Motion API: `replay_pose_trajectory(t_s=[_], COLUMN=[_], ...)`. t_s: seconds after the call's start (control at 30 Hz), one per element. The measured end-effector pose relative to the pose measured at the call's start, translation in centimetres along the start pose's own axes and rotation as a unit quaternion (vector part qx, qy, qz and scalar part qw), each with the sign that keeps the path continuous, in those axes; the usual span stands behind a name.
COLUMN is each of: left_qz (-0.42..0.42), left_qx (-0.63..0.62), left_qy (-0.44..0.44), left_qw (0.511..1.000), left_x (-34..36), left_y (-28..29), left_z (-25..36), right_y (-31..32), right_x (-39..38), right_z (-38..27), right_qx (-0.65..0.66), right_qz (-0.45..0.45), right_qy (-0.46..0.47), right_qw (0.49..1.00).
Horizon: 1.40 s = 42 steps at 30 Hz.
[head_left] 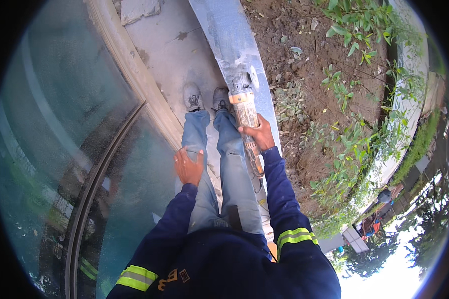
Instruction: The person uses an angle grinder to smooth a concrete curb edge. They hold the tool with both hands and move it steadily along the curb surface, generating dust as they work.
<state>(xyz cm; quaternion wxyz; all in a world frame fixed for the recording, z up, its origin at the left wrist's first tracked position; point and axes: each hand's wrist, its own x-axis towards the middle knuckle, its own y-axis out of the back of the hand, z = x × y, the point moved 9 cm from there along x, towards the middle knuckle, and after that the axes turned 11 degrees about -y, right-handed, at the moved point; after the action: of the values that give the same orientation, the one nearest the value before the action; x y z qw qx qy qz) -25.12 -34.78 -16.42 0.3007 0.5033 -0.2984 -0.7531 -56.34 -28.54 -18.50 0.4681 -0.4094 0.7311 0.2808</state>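
My right hand is wrapped round the body of a worn, dusty angle grinder with orange parts. The tool's head points away from me, and a pale round disc shows at its right side. Beneath the head runs a long, dust-covered grey-blue slab along the top of a low wall; whether the disc touches it I cannot tell. Resting on my left thigh just above the knee, my left hand has its fingers spread and holds nothing. A cord trails from the grinder's rear end.
Large glass panes with a dark frame stand at the left. My shoes are on a narrow concrete strip, where a broken slab piece lies farther off. To the right is a soil bed with leafy plants and a pale curb.
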Motion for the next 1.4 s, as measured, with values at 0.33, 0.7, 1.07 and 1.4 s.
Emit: replay_pose_trajectory(t_s=[0.33,0.7,1.07,1.4], left_qz=[-0.280,-0.104,-0.090,-0.162], left_qx=[-0.769,-0.723,-0.641,-0.489], left_qy=[0.064,0.081,0.067,0.044], left_qw=[0.571,0.678,0.759,0.856], left_x=[1.8,10.0,12.0,9.7], left_y=[-2.4,-2.2,-0.8,-2.7], left_z=[14.8,17.0,21.1,16.8], right_y=[-7.2,-2.9,-0.7,2.9], right_x=[-7.1,-7.0,-5.6,-2.0], right_z=[6.3,3.5,3.7,7.6], right_qx=[0.247,-0.087,-0.222,-0.065], right_qz=[-0.286,0.089,0.269,0.219], right_qy=[-0.126,0.018,-0.085,-0.018], right_qw=[0.917,0.992,0.933,0.973])
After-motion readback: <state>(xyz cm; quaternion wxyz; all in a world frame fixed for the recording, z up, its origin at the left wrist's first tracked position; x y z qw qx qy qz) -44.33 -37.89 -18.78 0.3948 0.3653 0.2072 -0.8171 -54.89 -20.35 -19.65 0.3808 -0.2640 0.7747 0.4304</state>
